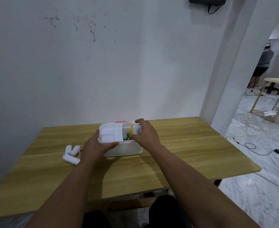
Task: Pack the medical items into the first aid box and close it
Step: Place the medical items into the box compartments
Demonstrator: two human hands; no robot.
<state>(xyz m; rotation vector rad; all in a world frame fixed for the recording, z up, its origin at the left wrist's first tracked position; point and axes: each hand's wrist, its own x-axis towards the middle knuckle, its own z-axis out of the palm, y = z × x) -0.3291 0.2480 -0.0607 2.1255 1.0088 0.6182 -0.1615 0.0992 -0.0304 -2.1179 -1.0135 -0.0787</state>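
One white first aid box [124,149] sits open on the wooden table [168,153]. Left hand [95,148] grips its inner tray [110,134]; right hand [145,134] grasps a white roll [136,130] over the box. Three more rolls [71,153] lie just left

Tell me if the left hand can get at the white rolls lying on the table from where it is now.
Probably yes. The left hand grips the first aid box, and the white rolls lie just to its left on the bare table, with nothing between; it would have to release the box first.
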